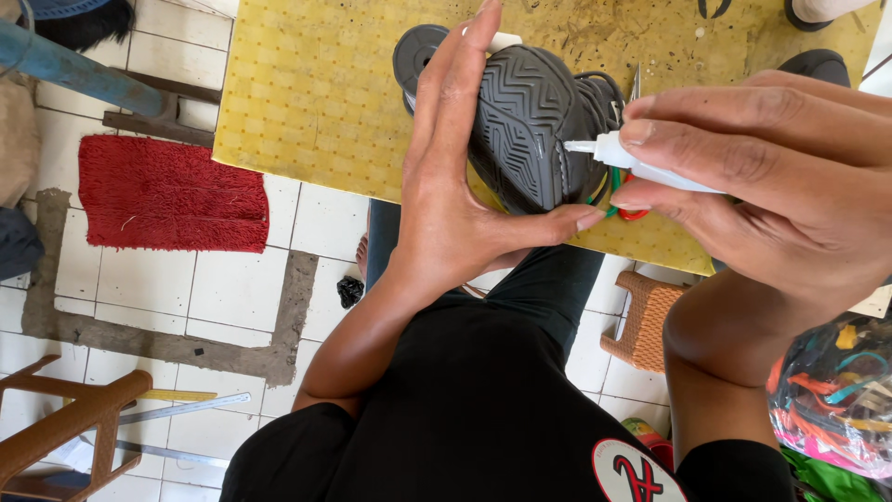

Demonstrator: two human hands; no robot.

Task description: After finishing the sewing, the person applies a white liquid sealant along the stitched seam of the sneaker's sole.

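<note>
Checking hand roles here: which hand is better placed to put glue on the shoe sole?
Right. The right hand holds the glue bottle, nozzle at the shoe edge; the left hand braces the sole.

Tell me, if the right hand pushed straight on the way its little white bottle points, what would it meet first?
Probably the grey ridged sole of the dark shoe: the right hand aims the small white plastic bottle there, its nozzle almost touching.
</note>
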